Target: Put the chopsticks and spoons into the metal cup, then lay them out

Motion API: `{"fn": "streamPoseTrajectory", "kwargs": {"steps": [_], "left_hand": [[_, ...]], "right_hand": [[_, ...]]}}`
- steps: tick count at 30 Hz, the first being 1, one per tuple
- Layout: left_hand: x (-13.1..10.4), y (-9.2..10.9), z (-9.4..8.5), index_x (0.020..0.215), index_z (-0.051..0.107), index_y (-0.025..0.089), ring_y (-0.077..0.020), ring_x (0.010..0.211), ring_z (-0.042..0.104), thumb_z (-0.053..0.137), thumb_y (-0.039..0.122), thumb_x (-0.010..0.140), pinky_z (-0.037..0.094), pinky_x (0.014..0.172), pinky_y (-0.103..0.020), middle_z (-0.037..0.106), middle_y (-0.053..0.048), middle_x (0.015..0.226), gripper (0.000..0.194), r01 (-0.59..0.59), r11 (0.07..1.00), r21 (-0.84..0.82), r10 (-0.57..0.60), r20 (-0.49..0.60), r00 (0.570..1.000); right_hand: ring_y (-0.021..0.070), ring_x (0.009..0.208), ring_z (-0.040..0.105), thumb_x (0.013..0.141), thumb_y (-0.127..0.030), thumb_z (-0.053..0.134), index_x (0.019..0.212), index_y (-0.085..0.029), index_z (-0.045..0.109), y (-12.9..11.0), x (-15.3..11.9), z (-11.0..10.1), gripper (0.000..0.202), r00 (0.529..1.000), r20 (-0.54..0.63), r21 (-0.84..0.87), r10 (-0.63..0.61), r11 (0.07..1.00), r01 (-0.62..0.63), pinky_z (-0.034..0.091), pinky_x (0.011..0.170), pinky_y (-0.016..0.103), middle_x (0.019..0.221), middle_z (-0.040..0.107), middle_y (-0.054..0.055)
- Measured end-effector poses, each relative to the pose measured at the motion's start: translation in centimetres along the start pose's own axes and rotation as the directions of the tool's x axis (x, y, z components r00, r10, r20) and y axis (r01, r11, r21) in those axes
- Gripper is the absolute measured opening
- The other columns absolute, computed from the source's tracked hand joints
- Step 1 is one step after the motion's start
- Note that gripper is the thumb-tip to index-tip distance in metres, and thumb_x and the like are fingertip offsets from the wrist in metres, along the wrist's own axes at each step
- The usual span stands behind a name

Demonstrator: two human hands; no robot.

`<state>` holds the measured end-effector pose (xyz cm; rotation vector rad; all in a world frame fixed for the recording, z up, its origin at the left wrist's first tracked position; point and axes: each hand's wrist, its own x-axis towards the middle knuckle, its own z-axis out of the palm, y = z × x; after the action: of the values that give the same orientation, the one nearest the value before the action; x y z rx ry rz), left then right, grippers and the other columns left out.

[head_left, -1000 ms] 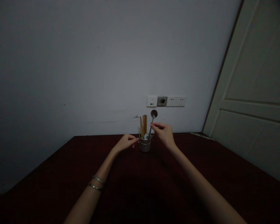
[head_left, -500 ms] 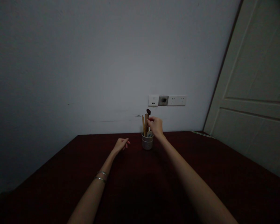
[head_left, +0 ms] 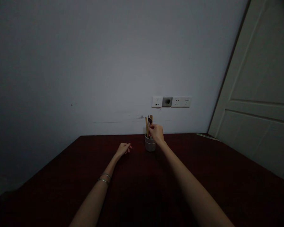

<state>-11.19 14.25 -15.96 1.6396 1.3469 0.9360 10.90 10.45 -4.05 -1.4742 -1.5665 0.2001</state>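
A small pale cup [head_left: 150,145] stands on the dark red table near the wall. Several light wooden chopsticks [head_left: 146,126] stick up from it. My right hand [head_left: 157,132] is at the cup's rim, its thumb and fingers pinched round a dark brown spoon [head_left: 150,120]. The spoon's bowl points up above my fingers, among the chopsticks; its lower end is hidden by my hand and the cup. To the left of the cup, apart from it, my left hand [head_left: 123,148] is low over the table or resting on it, fingers loosely curled with nothing in them.
The table [head_left: 137,179] reaches back to a pale wall carrying a row of sockets [head_left: 181,101] and a grey switch plate [head_left: 167,101]. A panelled door [head_left: 255,126] borders the right side. A thin flat strip [head_left: 207,136] lies at the back right edge.
My right hand has moved down a little, and the spoon's bowl has dropped and turned among the chopsticks. My left hand has stayed almost still. The whole view has shifted slightly.
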Motion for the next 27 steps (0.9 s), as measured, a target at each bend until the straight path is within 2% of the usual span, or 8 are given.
{"fn": "streamPoseTrajectory", "kwargs": {"steps": [19,24,27], "left_hand": [[0.6,-0.7,0.3,0.070,0.064,0.009,-0.0072,0.035,0.035,0.038,0.040,0.078,0.026,0.040,-0.021,0.047,0.003,0.041,0.042,-0.038,0.995,0.093,0.041,-0.032,0.999],[0.4,-0.4,0.4,0.067,0.063,0.009,-0.0076,0.036,0.036,0.039,0.040,0.077,0.027,0.042,-0.021,0.046,0.002,0.041,0.041,-0.042,0.995,0.094,0.046,-0.037,0.998],[0.4,-0.4,0.5,0.067,0.062,0.010,-0.0077,0.036,0.036,0.039,0.041,0.077,0.026,0.042,-0.021,0.046,0.003,0.041,0.041,-0.042,0.995,0.095,0.045,-0.037,0.998]], "right_hand": [[0.0066,0.040,0.054,0.078,-0.021,0.048,0.076,-0.012,0.065,1.0,-1.9,1.0,0.019,0.994,0.084,-0.063,0.071,0.996,-0.065,0.035,0.040,0.013,0.059,0.063,0.004],[0.0065,0.042,0.054,0.079,-0.018,0.047,0.077,-0.012,0.065,0.9,-2.2,1.1,0.019,0.996,0.078,-0.130,0.047,0.991,-0.037,0.035,0.042,0.014,0.061,0.063,0.004],[0.0084,0.050,0.058,0.080,-0.018,0.047,0.080,-0.013,0.065,0.8,-2.2,1.2,0.019,0.996,0.080,-0.201,0.043,0.979,-0.026,0.037,0.049,0.015,0.064,0.064,0.005]]}}
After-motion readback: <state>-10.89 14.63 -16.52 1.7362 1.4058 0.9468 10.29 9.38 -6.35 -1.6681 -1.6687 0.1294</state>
